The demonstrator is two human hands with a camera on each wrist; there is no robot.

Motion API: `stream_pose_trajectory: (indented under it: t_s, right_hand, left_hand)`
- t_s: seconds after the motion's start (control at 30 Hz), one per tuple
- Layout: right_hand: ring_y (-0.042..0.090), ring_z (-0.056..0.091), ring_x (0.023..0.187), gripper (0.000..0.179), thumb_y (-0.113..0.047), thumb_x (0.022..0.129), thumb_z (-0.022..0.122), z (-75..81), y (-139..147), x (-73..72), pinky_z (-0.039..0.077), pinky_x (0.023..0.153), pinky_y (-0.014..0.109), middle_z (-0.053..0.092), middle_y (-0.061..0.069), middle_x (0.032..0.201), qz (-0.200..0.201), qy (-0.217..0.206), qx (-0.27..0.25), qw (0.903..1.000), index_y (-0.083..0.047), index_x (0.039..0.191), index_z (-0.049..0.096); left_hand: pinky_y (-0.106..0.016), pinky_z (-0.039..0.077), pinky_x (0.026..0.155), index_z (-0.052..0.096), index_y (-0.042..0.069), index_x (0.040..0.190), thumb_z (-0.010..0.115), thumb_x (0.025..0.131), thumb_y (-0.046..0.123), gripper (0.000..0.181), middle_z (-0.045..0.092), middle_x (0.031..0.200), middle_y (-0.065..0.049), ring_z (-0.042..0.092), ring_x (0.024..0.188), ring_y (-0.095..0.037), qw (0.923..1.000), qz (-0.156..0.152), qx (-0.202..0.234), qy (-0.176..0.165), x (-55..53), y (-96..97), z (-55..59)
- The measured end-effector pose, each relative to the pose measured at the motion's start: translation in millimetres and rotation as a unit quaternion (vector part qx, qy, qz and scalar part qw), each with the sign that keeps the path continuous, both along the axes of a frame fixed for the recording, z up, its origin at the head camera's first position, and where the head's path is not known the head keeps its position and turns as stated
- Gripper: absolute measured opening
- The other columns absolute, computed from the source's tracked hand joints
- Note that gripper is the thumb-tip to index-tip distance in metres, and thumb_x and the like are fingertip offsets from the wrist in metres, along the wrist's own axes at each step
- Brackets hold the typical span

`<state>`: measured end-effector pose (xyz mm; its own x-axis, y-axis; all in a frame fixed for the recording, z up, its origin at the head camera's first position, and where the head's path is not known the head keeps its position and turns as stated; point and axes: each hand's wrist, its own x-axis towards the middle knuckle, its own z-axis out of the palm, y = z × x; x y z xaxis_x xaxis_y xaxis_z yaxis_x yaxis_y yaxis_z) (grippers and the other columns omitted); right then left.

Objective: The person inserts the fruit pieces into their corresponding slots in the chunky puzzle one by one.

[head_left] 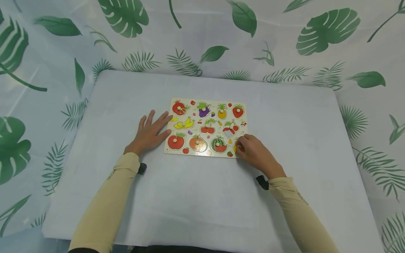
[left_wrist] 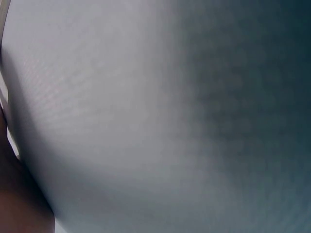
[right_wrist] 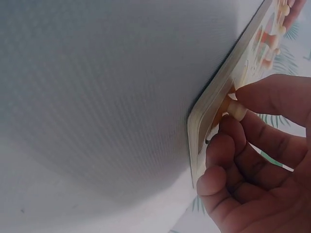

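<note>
A wooden fruit peg puzzle board lies flat on the white table, its knobbed fruit pieces sitting in rows. At its lower right corner my right hand pinches the pale round knob of a yellow-orange fruit piece between thumb and fingers. That piece is mostly covered by the hand, so its kind is unclear. On the left side, my left hand has its fingers spread, with fingertips touching the board's left edge near the banana piece. The left wrist view is mostly blurred tablecloth.
Around the board spreads the white cloth-covered table. A leaf-patterned curtain hangs behind it and along both sides. Dark wrist cameras sit under each wrist, and the person's dark clothing shows at the near edge.
</note>
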<state>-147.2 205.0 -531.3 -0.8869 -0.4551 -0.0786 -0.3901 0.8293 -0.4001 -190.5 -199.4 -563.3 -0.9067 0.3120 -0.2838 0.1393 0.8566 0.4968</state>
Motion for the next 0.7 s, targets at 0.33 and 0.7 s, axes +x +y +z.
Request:
stream_pose_trajectory:
  t_s: [0.33, 0.7]
  right_hand:
    - [0.025, 0.057, 0.083, 0.009, 0.005, 0.093, 0.074, -2.4, -1.2, 1.3, 0.054, 0.072, 0.038, 0.063, 0.01, 0.091, 0.012, 0.016, 0.001, 0.9998, 0.004, 0.101, 0.07]
    - [0.028, 0.059, 0.087, 0.01, 0.004, 0.095, 0.073, -6.5, -2.8, 5.1, 0.055, 0.076, 0.042, 0.066, 0.014, 0.095, -0.011, 0.017, -0.026, 0.9995, 0.007, 0.104, 0.07]
  left_hand:
    - [-0.055, -0.016, 0.126, 0.026, 0.025, 0.172, 0.05, 0.111, 0.05, 0.07, 0.012, 0.18, 0.0, -0.018, 0.163, -0.033, 1.0, -0.001, -0.003, -0.003, 0.0, -2.7, -0.8]
    - [-0.052, -0.017, 0.126, 0.026, 0.024, 0.173, 0.048, 0.112, 0.049, 0.069, 0.012, 0.18, 0.001, -0.018, 0.163, -0.032, 0.9999, -0.002, -0.01, 0.003, 0.9, -4.8, -0.4]
